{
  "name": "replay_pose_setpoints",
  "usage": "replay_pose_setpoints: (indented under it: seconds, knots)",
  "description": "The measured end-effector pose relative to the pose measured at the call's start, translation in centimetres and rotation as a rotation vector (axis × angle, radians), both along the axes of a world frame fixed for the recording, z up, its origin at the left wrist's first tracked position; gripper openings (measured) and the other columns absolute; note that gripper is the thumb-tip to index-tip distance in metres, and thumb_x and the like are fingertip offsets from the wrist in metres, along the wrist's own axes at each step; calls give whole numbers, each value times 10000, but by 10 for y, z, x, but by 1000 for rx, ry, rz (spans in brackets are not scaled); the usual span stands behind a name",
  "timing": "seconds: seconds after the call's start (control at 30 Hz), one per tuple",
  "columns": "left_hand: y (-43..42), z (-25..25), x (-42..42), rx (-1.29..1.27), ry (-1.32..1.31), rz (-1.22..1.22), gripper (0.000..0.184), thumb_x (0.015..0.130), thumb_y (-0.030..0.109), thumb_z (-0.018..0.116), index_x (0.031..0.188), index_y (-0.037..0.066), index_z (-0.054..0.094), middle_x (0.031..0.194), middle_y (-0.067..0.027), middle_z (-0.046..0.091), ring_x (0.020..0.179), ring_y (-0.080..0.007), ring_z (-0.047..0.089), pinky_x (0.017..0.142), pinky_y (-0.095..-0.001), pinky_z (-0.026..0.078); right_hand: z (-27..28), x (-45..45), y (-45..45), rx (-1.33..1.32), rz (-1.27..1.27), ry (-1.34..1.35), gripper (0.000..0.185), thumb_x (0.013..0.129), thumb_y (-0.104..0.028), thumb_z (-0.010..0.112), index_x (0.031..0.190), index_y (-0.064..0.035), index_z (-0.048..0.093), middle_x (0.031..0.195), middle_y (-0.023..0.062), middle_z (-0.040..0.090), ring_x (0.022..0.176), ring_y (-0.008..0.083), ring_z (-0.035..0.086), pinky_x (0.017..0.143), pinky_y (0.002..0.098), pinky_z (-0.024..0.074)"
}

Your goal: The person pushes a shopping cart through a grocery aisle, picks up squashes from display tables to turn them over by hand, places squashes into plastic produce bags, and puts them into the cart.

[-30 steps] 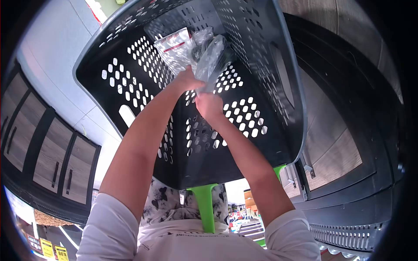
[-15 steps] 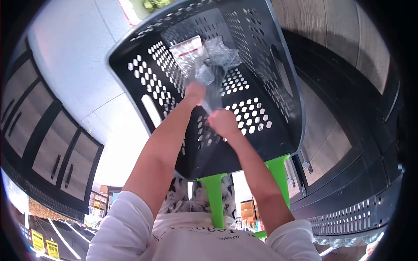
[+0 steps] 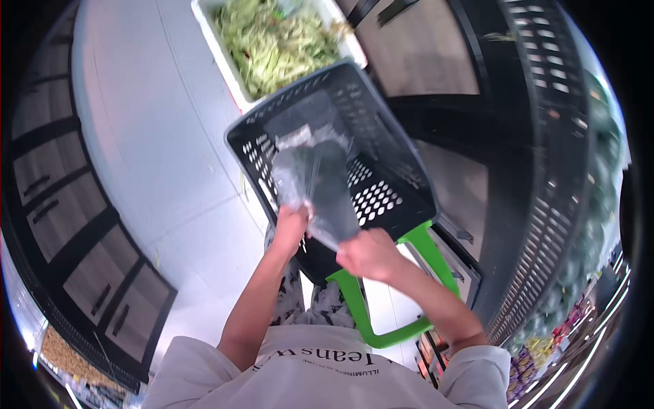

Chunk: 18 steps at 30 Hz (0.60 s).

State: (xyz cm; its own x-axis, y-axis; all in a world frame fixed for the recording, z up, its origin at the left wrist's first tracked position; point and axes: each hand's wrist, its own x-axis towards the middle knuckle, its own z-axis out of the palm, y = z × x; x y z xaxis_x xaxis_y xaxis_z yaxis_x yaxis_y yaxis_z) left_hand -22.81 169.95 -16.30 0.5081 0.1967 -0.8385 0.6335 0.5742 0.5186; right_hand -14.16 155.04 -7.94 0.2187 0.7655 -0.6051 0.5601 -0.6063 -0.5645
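Observation:
A clear plastic bag (image 3: 319,180) is stretched between my two hands, over the black shopping basket (image 3: 415,174). My left hand (image 3: 291,228) is closed on the bag's near left edge. On the near right corner my right hand (image 3: 370,254) grips the same bag with curled fingers. Further in, at the basket's far end, lies more crumpled clear plastic with a whitish pack (image 3: 294,138), partly hidden behind the bag. The basket's green handle (image 3: 402,335) hangs toward my body, under my right forearm.
Past the basket's far edge stands a white crate (image 3: 235,75) full of pale green leafy trimmings (image 3: 279,44). Dark cabinets (image 3: 75,232) line the left side. To the right runs a black shelf unit (image 3: 531,198) with produce on top. The floor (image 3: 163,136) is light grey tile.
Both hands have drawn back toward my body and apart, so the bag is now spread wider. The view has shifted, with the crate of leaves showing more fully.

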Motion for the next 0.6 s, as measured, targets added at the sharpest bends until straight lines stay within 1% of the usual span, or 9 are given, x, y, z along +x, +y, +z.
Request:
replay_pose_setpoints:
  seconds: [0.07, 0.13, 0.2, 0.23, 0.3, 0.37, 0.43, 0.5, 0.6]
  knots:
    - [9, 56, -8, -40, -146, 20, 155, 801, 31, 419, 694, 62, 528, 674, -34, 504, 647, -118, 485, 589, -265, 377, 59, -13, -4, 138, -51, -78, 189, 748, -250, 616, 631, -103, 604, 585, 84, 589, 530, 280, 598, 475, 387, 462]
    - [18, 91, -27, 31, -291, -89, 131, 779, 18, 432, 698, 50, 529, 662, -36, 502, 615, -127, 486, 548, -274, 375, 120, -37, -7, 277, -238, -65, 182, 758, -217, 610, 630, -90, 585, 565, 63, 570, 524, 261, 587, 486, 382, 458]
    - [24, 139, -44, -8, -397, -85, 111, 761, 2, 444, 701, 36, 532, 674, -46, 517, 575, -137, 486, 507, -287, 375, 158, -72, -14, 481, -395, -32, 173, 743, -180, 634, 620, -83, 561, 554, 58, 537, 508, 249, 565, 469, 370, 436]
    - [29, 162, -54, 47, -484, -134, 109, 754, -6, 443, 703, 28, 533, 669, -54, 521, 558, -144, 484, 494, -291, 377, 175, -87, -14, 584, -475, -13, 176, 736, -162, 647, 615, -79, 549, 548, 55, 521, 499, 243, 554, 461, 364, 425]
    - [44, 199, -71, 147, -665, -232, 105, 739, -24, 441, 707, 12, 535, 660, -71, 527, 523, -158, 480, 468, -298, 380, 209, -107, -11, 713, -485, -36, 182, 733, -132, 648, 610, -67, 530, 535, 59, 485, 484, 241, 527, 449, 360, 406]
    - [62, 214, -91, 264, -922, -333, 147, 724, -62, 425, 751, 9, 551, 689, -56, 550, 557, -142, 497, 485, -289, 383, 239, -128, -9, 872, -512, 18, 228, 744, -95, 645, 589, -46, 485, 522, 71, 432, 468, 246, 483, 436, 362, 371]
    - [62, 238, -105, 208, -1049, -285, 206, 706, -90, 414, 838, -3, 545, 719, -59, 565, 580, -140, 515, 490, -286, 393, 262, -145, -9, 1019, -533, 74, 264, 756, -82, 644, 578, -36, 455, 518, 74, 411, 460, 249, 462, 434, 364, 347]
    - [48, 273, -116, -14, -1036, -92, 315, 686, -108, 408, 969, -23, 518, 753, -80, 573, 593, -153, 535, 484, -289, 409, 279, -163, -15, 1148, -562, 162, 329, 781, -78, 648, 562, -25, 407, 505, 74, 364, 435, 246, 410, 431, 367, 299]
    - [15, 338, -122, 209, -842, -43, 149, 645, -59, 414, 733, -55, 534, 604, -111, 501, 463, -176, 458, 435, -311, 385, 298, -174, -38, 1213, -558, 263, 373, 773, -31, 663, 545, -20, 368, 522, 69, 361, 437, 240, 404, 437, 355, 286]
